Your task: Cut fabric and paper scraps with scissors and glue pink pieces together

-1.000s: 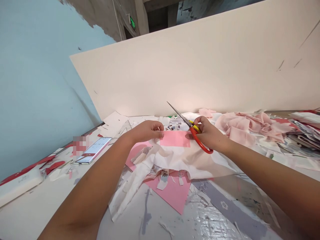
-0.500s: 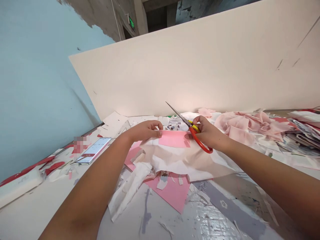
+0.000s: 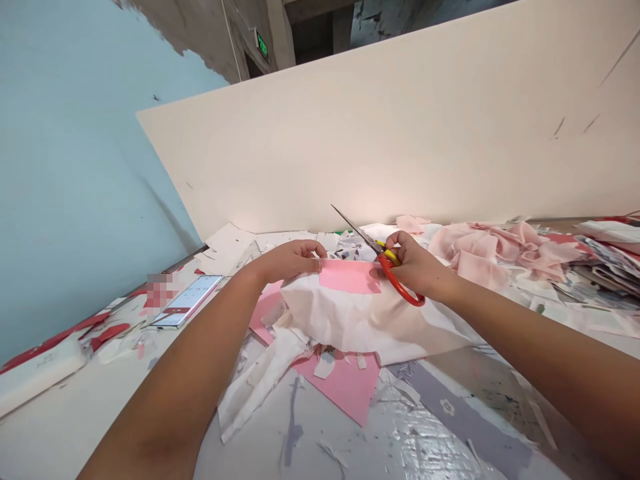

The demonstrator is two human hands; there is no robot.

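Note:
A small pink rectangle, like card or paper, is held up against a pale cloth. My left hand pinches the rectangle's left upper corner together with the cloth. At its right end, the thumb of my right hand presses on it. That hand also carries scissors with red and yellow handles, their blades pointing up and left, apparently closed. The cloth droops toward me, its left part hanging in a loose white strip. Partly hidden beneath it lies a larger pink sheet with small scraps on top.
A phone lies on the left of the table, among red and white scraps. Crumpled pink fabric and a stack of cloth pieces are at the right. A cream board stands along the back.
The cloth's left part has dropped and spread out below my left hand, covering a little more of the scraps. Both hands stay nearly in place, and the scissors keep their angle.

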